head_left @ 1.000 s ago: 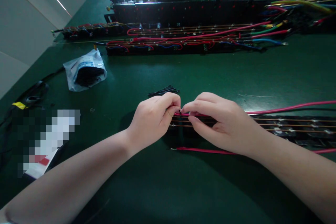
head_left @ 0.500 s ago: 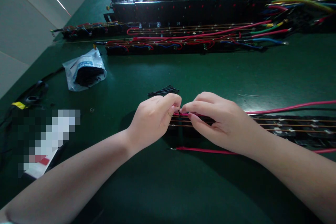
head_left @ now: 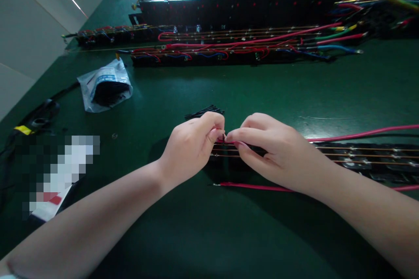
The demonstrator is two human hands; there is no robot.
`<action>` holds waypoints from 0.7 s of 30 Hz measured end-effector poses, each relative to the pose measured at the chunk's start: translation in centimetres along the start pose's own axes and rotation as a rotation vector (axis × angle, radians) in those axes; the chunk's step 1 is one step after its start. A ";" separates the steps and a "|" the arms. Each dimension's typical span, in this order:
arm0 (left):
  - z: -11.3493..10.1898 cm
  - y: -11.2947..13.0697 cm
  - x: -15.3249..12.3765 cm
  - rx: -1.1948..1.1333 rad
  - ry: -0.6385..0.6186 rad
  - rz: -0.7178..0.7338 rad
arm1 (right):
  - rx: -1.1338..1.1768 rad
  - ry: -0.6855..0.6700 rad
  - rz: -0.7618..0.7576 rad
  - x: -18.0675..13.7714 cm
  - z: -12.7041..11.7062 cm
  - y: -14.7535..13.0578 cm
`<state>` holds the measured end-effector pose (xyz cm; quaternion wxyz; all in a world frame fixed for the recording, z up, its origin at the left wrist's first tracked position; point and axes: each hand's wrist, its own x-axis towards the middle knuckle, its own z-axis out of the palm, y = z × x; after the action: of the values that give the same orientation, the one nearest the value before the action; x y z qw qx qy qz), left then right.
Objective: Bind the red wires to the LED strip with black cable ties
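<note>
Pinched together at thumb and forefinger, the left hand (head_left: pixel 193 139) appears to have its grip on a thin black cable tie (head_left: pixel 224 137) near the left end of a black rail with copper-coloured rods (head_left: pixel 369 161). Fingers bent, the right hand (head_left: pixel 275 144) reaches over the rail to the same spot, thumb and forefinger slightly apart; whether its grip has hold of the tie, I cannot tell. Along the rail's far edge a red cable (head_left: pixel 360 133) passes under the fingers; on its near side lies a second red cable (head_left: pixel 255 186) with a bare metal end. Just beyond the rail's left end lies a bundle of black ties (head_left: pixel 204 112) on the green surface (head_left: pixel 183 235). Farther left of the rail are a clear plastic bag (head_left: pixel 114 72) with dark contents and a partly pixelated white packet (head_left: pixel 50 209). Well beyond the rail, wired strips (head_left: pixel 212 55) stretch across.
</note>
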<state>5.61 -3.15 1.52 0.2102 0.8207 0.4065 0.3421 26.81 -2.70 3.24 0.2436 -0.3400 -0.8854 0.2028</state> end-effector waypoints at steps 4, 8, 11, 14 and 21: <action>0.2 0.0 0.0 -0.017 0.003 -0.034 | -0.003 -0.015 -0.003 0.1 0.0 0.0; 0.1 0.1 0.0 0.003 0.020 -0.002 | 0.018 -0.015 0.014 0.1 -0.1 -0.1; -0.2 0.3 0.1 -0.027 -0.019 0.009 | 0.029 -0.003 0.023 0.1 -0.1 -0.1; -0.4 0.4 0.2 0.021 -0.080 0.024 | 0.034 0.011 0.029 0.1 -0.1 -0.1; -0.3 0.2 0.3 0.045 -0.052 0.051 | 0.045 0.018 0.049 0.2 -0.1 -0.2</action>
<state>5.60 -3.04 1.94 0.1934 0.8439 0.3874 0.3168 26.63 -2.71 3.48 0.2543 -0.3576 -0.8698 0.2256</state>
